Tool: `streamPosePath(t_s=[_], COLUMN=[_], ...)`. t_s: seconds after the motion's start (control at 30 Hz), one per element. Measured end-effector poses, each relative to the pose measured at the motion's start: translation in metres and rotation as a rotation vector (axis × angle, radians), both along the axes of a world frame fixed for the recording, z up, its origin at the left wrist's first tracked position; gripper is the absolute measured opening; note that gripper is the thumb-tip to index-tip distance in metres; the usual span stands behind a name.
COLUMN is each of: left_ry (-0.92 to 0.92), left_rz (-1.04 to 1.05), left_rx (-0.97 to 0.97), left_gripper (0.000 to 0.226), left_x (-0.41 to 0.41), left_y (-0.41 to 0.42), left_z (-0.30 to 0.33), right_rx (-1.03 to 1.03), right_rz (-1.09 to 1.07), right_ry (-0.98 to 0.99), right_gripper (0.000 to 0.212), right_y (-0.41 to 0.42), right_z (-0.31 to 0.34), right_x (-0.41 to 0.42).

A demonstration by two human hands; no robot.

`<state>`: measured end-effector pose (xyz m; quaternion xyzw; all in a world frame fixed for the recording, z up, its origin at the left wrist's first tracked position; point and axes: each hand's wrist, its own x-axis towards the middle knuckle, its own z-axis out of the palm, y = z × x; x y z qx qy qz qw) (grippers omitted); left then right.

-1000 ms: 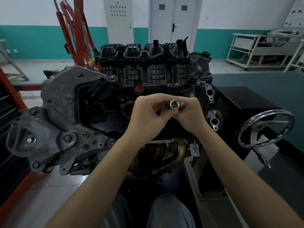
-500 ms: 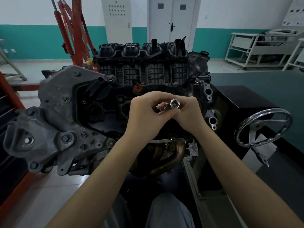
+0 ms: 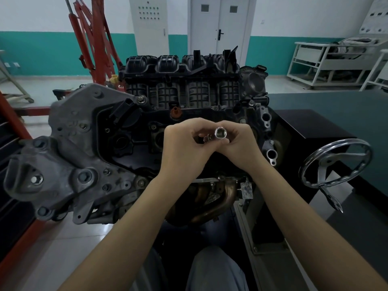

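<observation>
The right hand (image 3: 241, 148) pinches a chrome socket (image 3: 220, 133) at its fingertips, open end towards the camera, in the air over the valve cover of the engine (image 3: 130, 143). The left hand (image 3: 182, 150), fingers curled, pinches a small metal piece (image 3: 205, 139) just beside the socket, too small to identify. Both grips are light fingertip holds, so pushing the parts together off-axis could likely pop one loose. It would probably fall into the engine's recesses or past the exhaust manifold (image 3: 220, 198) to the floor.
</observation>
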<state>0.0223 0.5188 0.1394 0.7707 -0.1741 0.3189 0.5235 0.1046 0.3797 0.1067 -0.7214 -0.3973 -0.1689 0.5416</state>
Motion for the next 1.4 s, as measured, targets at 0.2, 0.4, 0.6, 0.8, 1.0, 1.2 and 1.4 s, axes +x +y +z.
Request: streamPosePath(t_s=[0.2, 0.4, 0.6, 0.8, 1.0, 1.2, 1.4], left_ry=[0.062, -0.006, 0.024, -0.016, 0.034, -0.015, 0.06], left_rz=[-0.181, -0.034, -0.187, -0.04, -0.179, -0.01, -0.2], left_rx=[0.052, 0.038, 0.002, -0.01, 0.02, 0.009, 0.008], left_gripper=[0.028, 0.03, 0.028, 0.023, 0.025, 0.022, 0.024], left_x=[0.0007, 0.0014, 0.0029, 0.0029, 0.0019, 0.0004, 0.0013], left_y=[0.0038, 0.0009, 0.0048, 0.0039, 0.0077, 0.0053, 0.0097], left_z=[0.0023, -0.0006, -0.0039, -0.0048, -0.0052, -0.0052, -0.0044], right_rx=[-0.013, -0.025, -0.009, -0.019, -0.007, -0.023, -0.016], right_rz=[-0.068, -0.025, -0.036, 0.007, -0.034, 0.012, -0.026], right_ry=[-0.025, -0.034, 0.007, 0.009, 0.021, 0.032, 0.021], right_gripper=[0.016, 0.025, 0.023, 0.027, 0.025, 0.027, 0.021], right_y=[0.0014, 0.0013, 0.0016, 0.0007, 0.0014, 0.0016, 0.001], right_z=[-0.0028, -0.0012, -0.0009, 0.0007, 0.0001, 0.0013, 0.0008], right_x=[0.0035, 0.0007, 0.0009, -0.0007, 0.0, -0.0009, -0.0004])
